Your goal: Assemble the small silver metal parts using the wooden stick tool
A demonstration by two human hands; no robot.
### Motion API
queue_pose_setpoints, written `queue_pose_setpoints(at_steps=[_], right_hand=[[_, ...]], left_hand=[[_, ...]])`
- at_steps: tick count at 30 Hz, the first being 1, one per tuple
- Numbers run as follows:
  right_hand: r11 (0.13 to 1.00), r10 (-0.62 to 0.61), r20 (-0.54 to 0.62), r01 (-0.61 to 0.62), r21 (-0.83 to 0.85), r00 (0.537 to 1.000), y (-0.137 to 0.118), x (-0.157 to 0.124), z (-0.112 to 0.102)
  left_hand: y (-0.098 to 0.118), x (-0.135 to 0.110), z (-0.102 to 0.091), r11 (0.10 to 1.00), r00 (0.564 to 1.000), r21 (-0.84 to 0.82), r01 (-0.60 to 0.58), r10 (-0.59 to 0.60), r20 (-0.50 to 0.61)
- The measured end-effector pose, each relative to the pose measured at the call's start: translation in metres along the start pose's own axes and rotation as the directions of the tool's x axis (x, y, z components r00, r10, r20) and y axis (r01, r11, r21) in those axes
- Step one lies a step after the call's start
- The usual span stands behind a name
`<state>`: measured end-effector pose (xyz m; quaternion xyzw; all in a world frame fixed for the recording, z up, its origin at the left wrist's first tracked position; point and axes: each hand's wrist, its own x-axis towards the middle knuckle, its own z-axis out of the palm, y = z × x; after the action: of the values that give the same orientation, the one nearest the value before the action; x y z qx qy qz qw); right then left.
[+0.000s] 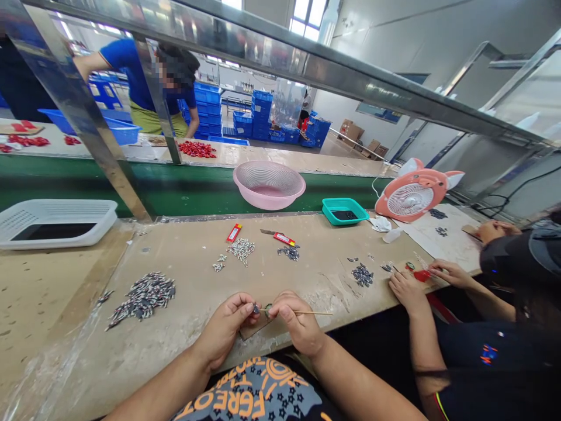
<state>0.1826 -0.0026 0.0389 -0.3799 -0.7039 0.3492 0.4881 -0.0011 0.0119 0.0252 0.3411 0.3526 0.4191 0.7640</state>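
Observation:
My left hand (pixel 230 321) pinches a small dark grey piece (pixel 256 308) between thumb and fingertips. In my right hand (pixel 300 324) is a thin wooden stick (pixel 318 313), its tip reaching to the dark piece. A small round dark green thing (pixel 268 308) shows just behind my right fingertips, partly hidden. Below the hands lies a small brown board (pixel 256 328) near the table edge. On the table beyond are a pile of small whitish pieces (pixel 241 249) and a pile of dark grey pieces (pixel 289 252). A larger mixed black-and-white pile (pixel 149 295) lies to the left.
A utility knife (pixel 280 237) and a red packet (pixel 234 233) lie ahead. Behind stand a pink basket (pixel 269 202), a teal basket (pixel 345 219) and a pig-shaped fan (pixel 414 196). A white tray (pixel 100 219) is at left. Co-workers' hands (pixel 409 289) work at right; another person leans over red pieces (pixel 197 149).

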Motion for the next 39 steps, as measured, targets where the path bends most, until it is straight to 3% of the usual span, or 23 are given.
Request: queue_pose_setpoints(at_steps=[20,32,39], right_hand=[[0.998,-0.012,0.026,0.014,-0.064,1.0,0.002,-0.001,0.001],[0.989,-0.092,0.036,0.096,-0.115,0.995,-0.001,0.003,0.004],[0.979,-0.138,0.117,0.153,-0.136,0.983,-0.01,0.002,0.005]], left_hand=[[-0.003,-0.001,-0.002,1.0,1.0,-0.012,-0.001,0.001,0.008],[-0.003,-0.001,-0.003,1.0,1.0,-0.023,-0.005,0.005,0.021],[-0.003,0.0,-0.003,0.999,1.0,-0.045,-0.026,0.026,-0.013]])
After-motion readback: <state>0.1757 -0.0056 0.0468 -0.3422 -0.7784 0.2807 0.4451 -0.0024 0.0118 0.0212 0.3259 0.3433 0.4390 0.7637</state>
